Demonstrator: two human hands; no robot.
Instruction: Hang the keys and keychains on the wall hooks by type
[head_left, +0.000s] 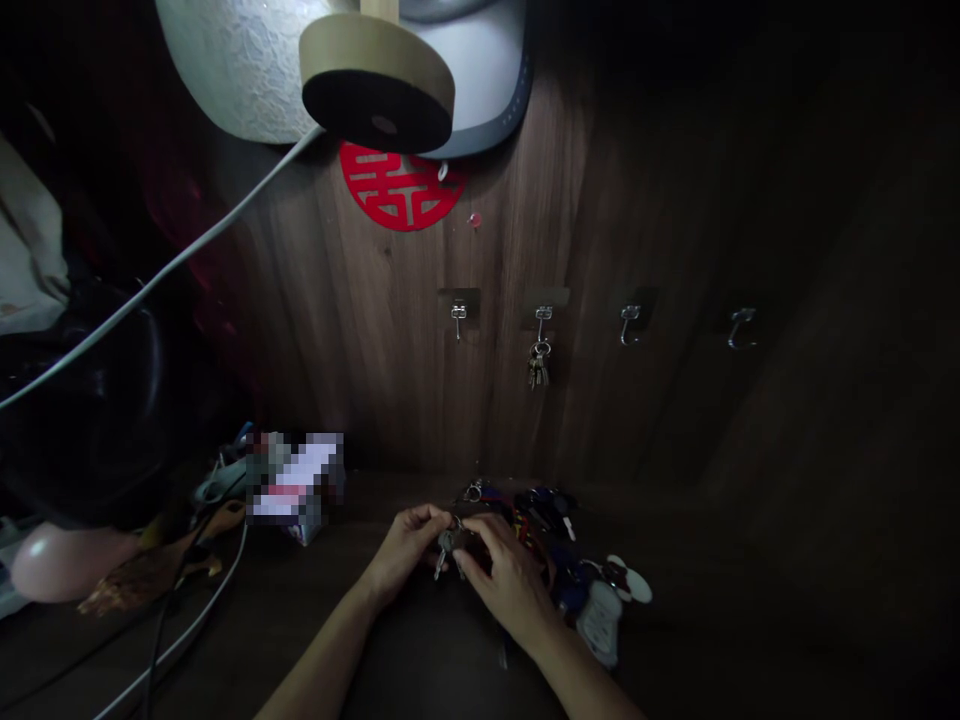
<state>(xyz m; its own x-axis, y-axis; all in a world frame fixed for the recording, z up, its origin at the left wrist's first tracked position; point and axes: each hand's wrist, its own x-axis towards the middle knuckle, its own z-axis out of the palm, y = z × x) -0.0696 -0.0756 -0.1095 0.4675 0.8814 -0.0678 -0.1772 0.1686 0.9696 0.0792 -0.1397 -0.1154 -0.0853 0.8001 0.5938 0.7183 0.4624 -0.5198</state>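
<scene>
Bare forearms (334,640) extend from seven and five o'clock. At six, the left hand (405,550) and right hand (506,570), both nearly closed, pinch a small bunch of silvery metal keys (448,543) over the dark wooden table (420,660). Handling this bunch seems the step underway; the next move likely calls for a steady pinch.

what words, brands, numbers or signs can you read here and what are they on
Red cut-out: probably part of "囍", its top hidden.
Grey rim of the white item: small lettering, too blurred to read.
Box: pixelated, unreadable.
Held keys: no readable marks.
Nothing else legible.
</scene>
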